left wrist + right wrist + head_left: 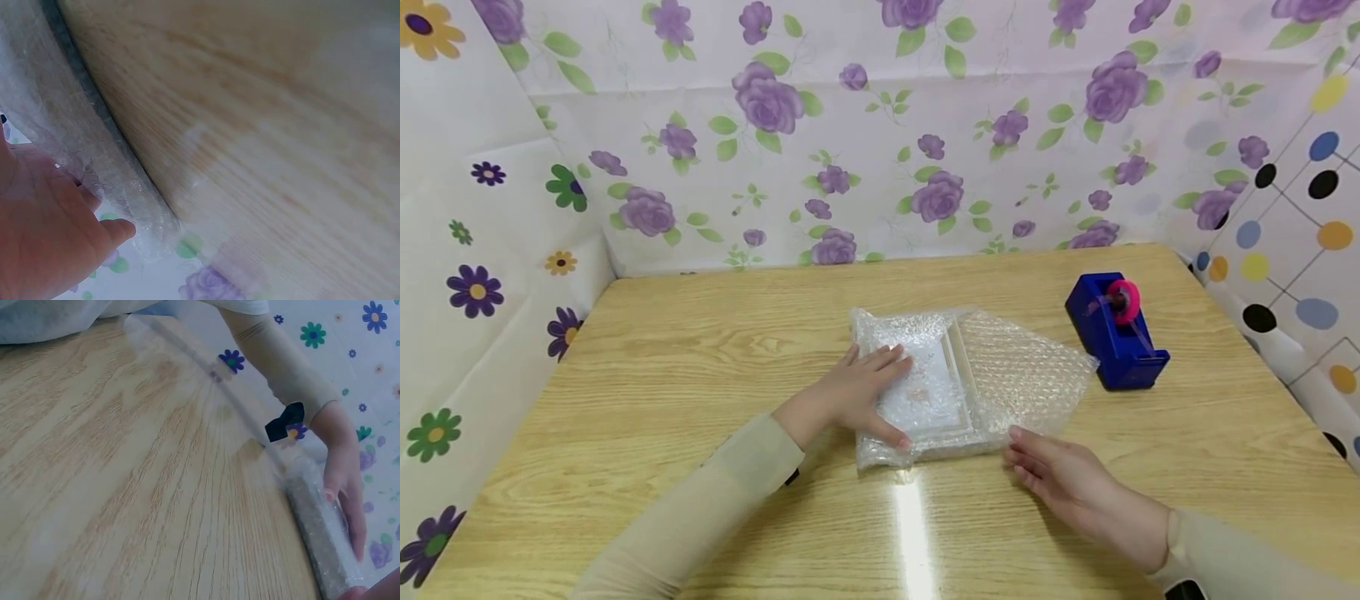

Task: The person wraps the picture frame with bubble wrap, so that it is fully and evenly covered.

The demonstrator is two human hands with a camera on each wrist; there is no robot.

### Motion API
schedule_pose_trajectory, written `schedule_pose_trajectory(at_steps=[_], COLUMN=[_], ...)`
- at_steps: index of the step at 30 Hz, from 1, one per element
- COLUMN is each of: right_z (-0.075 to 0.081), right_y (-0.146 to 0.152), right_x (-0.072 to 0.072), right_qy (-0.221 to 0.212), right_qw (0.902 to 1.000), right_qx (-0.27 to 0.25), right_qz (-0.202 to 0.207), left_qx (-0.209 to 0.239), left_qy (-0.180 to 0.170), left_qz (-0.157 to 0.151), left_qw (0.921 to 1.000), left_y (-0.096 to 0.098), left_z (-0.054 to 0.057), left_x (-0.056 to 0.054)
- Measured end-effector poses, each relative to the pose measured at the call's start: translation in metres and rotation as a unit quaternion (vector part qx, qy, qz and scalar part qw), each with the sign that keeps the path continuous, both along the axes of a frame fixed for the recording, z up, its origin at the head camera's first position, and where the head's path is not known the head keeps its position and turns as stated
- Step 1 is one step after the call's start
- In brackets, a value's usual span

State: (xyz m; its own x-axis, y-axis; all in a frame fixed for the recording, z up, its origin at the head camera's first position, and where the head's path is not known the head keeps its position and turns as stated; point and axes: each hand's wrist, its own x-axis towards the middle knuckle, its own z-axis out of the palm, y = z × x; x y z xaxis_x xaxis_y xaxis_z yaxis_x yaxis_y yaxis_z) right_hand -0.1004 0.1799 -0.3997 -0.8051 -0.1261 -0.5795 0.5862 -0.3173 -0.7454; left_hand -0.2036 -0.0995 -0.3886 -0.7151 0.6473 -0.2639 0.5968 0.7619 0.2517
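A picture frame with a pale border lies on the table, partly wrapped in clear bubble wrap. Its printed picture shows only faintly through the plastic. My left hand rests on the wrapped left part, fingers spread and thumb near the front edge. At the front right of the package is my right hand, its fingertips at the edge of the wrap and its fingers loosely bent. In the right wrist view, the package is seen edge-on, with the left hand over it.
A blue tape dispenser with a pink-cored roll stands right of the package, close to the wrap's pointed corner. The wooden table is bordered at the back by a flowered cloth, and dotted cloth hangs at the right.
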Motion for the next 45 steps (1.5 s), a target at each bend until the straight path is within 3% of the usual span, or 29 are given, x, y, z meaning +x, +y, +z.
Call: schedule_pose_trajectory(at_steps=[14, 21, 28, 33, 39, 45], right_z=[-0.007, -0.011, -0.016, -0.012, -0.008, -0.008], right_y=[-0.011, -0.020, -0.036, -0.045, -0.049, -0.052], right_x=[-0.007, -0.008, -0.010, -0.007, -0.003, -0.002], right_qy=[0.043, 0.090, 0.118, 0.132, 0.149, 0.183], right_qw=[0.9955, 0.9774, 0.9865, 0.9815, 0.9662, 0.9391], right_qx=[0.085, 0.191, 0.107, 0.130, 0.208, 0.290], right_qz=[-0.001, -0.001, -0.041, -0.048, -0.029, 0.006], left_qx=[0.007, 0.011, 0.018, 0.019, 0.022, 0.018], left_qy=[-0.011, -0.011, -0.011, -0.012, -0.008, -0.012], left_qz=[0.006, 0.005, 0.002, 0.002, 0.002, 0.005], left_qw=[0.9999, 0.9999, 0.9998, 0.9997, 0.9997, 0.9998], left_y=[-0.002, -0.003, -0.005, -0.004, -0.002, -0.002], left_z=[-0.001, -0.002, -0.003, -0.003, -0.004, -0.002], left_x=[0.001, 0.001, -0.001, -0.002, -0.002, -0.002])
